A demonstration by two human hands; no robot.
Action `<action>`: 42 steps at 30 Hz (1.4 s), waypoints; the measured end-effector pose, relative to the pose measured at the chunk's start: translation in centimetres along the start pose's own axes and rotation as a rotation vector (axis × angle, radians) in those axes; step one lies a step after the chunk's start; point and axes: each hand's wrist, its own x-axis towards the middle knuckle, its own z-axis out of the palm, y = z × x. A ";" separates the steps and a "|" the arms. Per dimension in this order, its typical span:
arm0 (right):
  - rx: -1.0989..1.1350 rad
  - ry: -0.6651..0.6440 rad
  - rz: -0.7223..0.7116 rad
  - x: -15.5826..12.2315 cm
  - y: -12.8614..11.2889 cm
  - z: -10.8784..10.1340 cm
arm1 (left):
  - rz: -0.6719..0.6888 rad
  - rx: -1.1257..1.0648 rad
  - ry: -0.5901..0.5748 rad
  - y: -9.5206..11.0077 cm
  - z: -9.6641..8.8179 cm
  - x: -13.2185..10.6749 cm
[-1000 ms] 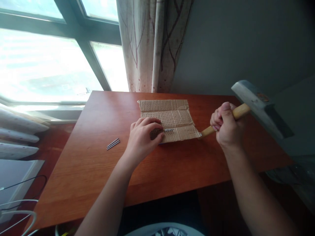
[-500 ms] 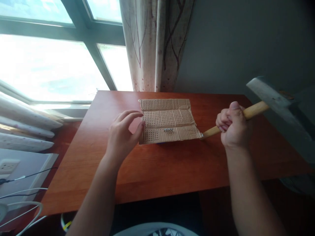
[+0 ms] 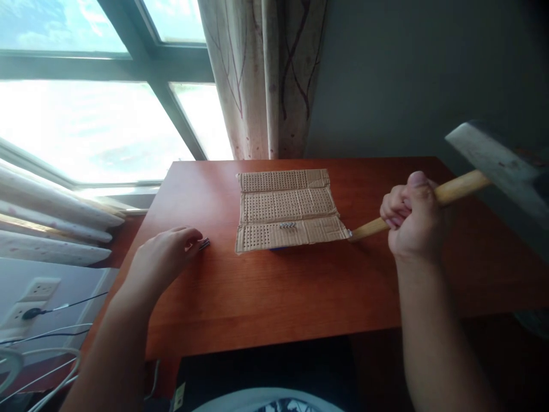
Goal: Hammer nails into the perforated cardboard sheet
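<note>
Reddish-brown wood forms the tabletop [image 3: 300,292], and on it our left hand [image 3: 165,254] lies palm down near the left edge. Its grip is apart, the fingers stretched out loosely, and the fingertips [image 3: 194,234] rest on a small bunch of loose nails [image 3: 204,244]. Only the dark ends of these nails show past the fingers. Well to the right, our right hand [image 3: 412,220] is raised above the tabletop with its grip clamped around the pale wooden handle of a hammer [image 3: 454,190]. The thumb lies on top of the handle. The butt of the handle points down and left, close to the right corner of a cardboard sheet [image 3: 287,200], while the grey metal head [image 3: 497,160] hangs up at the right edge of the view. This cardboard lies flat in the middle of the tabletop, between our two hands, creased into three bands and punched all over with rows of small holes. A short row of driven nails [image 3: 287,226] stands in its nearest band. Behind the tabletop a patterned curtain [image 3: 266,74] hangs beside a bright window [image 3: 86,126], with a grey wall to the right. Low on the left we see a wall socket [image 3: 34,286] and some white cables [image 3: 43,366].
</note>
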 end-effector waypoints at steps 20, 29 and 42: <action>0.060 0.010 0.025 0.0 0.0 0.1 | 0.144 -0.744 0.357 8.0 -2.4 -1.2; 0.187 0.022 0.003 -0.2 0.1 -0.4 | 0.385 -0.585 0.338 13.0 0.5 1.5; 0.168 0.041 0.027 -0.3 -0.1 -0.9 | 0.417 -0.515 0.360 12.8 1.1 1.7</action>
